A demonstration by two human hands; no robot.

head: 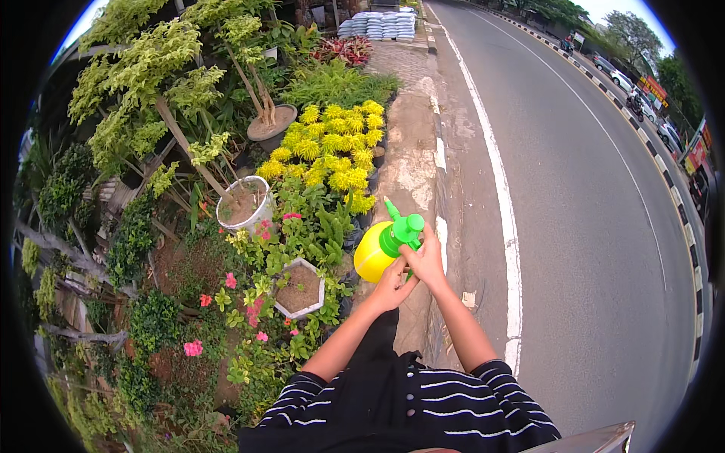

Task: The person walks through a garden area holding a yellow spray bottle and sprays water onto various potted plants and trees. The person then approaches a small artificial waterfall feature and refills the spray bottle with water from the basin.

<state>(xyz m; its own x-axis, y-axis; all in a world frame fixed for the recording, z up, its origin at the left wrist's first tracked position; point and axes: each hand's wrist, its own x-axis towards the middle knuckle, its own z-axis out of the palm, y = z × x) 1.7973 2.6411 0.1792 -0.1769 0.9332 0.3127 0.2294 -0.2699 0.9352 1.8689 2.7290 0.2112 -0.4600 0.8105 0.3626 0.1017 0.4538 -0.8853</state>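
Observation:
A pump spray bottle with a yellow tank (371, 253) and a green head (403, 231) is held out before me above the kerb. My right hand (426, 259) grips it at the green handle and trigger side. Lower down, my left hand (391, 287) is against the bottle's near side, close under the right; its fingertips are partly hidden. The nozzle points away from me and slightly left, toward yellow-leaved plants (334, 147). Just left of the bottle stand leafy green plants (334, 221) in dark bags.
A white round pot (266, 212) with a small tree and a hexagonal pot (316, 303) of soil stand at left among pink flowers. Stacked sacks (376, 26) lie far ahead on the pavement (408, 141). The road (572, 226) runs along my right, with motorcycles and cars beyond.

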